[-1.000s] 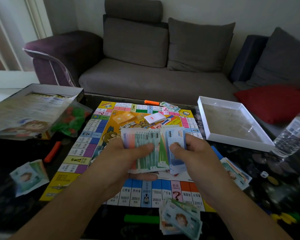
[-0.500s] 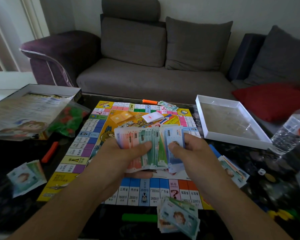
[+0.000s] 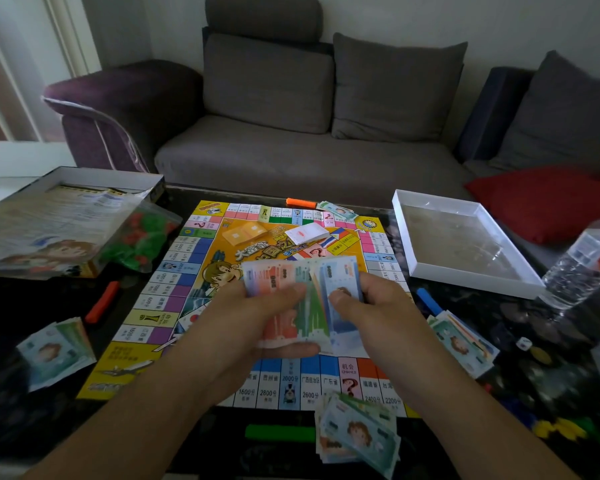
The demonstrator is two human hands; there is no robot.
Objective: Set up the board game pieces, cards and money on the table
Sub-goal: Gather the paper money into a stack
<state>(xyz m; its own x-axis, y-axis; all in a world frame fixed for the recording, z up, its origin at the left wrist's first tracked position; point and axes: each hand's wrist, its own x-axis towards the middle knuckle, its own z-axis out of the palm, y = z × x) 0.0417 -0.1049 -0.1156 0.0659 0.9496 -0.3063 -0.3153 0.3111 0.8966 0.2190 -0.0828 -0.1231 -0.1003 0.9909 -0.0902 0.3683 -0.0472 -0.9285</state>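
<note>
Right now you hold a fan of play money (image 3: 302, 299) above the middle of the game board (image 3: 201, 282). Your left hand (image 3: 246, 327) grips the orange and green notes, thumb on top. Your right hand (image 3: 371, 313) pinches the blue note at the fan's right end, nearest it. Each note's long axis runs away from you. One dealt pile (image 3: 357, 434) lies near the board's front edge, closer to your right hand.

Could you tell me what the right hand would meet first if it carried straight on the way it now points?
The right hand points up-left across the board, so it would likely first meet the fanned play money it already pinches, then the left hand. Depth is hard to judge.
</note>
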